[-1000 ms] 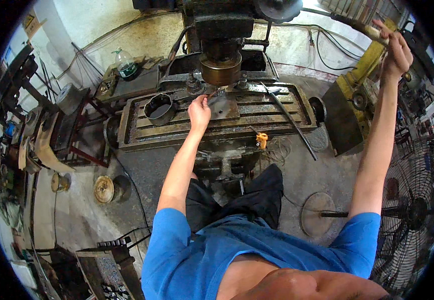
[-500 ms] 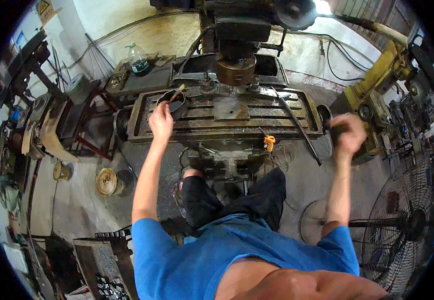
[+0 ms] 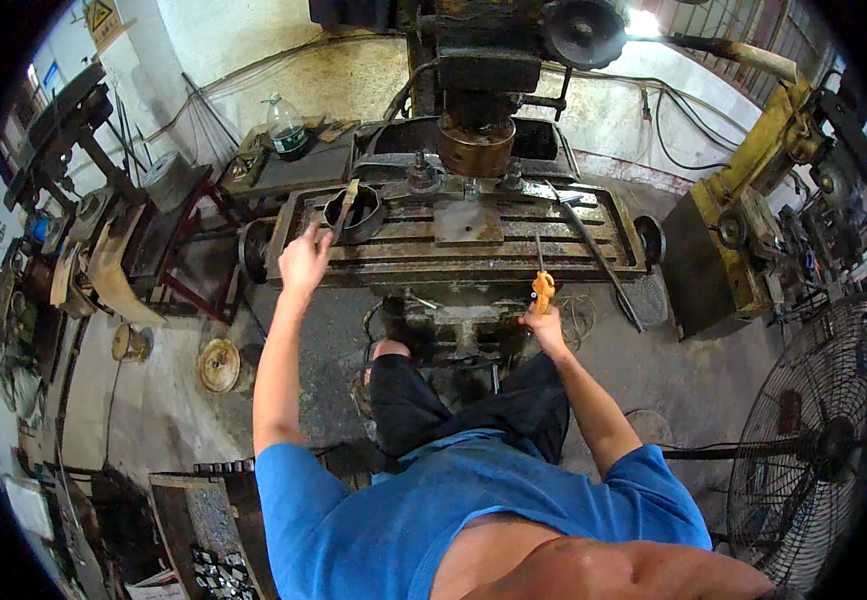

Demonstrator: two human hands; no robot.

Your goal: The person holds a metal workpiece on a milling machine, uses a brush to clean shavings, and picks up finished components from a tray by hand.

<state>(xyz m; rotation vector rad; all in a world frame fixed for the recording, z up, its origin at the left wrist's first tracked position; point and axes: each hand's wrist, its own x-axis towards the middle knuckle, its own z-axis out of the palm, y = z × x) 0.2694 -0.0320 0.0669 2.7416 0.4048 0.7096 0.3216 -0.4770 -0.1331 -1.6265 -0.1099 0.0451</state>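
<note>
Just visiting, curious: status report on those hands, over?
Left hand gripping brush handle in dark bowl. Right hand at orange-handled screwdriver on machine table. Nothing between them.

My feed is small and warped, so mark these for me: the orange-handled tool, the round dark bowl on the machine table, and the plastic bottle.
orange-handled tool [image 3: 543,291], head view, on the orange handle.
round dark bowl [image 3: 366,222], head view, on its near rim.
plastic bottle [image 3: 287,128], head view, on its clear body.

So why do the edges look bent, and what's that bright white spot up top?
In the head view, the fisheye lens bows straight lines near the rim, as on the floor fan; the spot is glare from a lamp. The centre, with the left hand and machine table, stays sharp and evenly lit.
</note>
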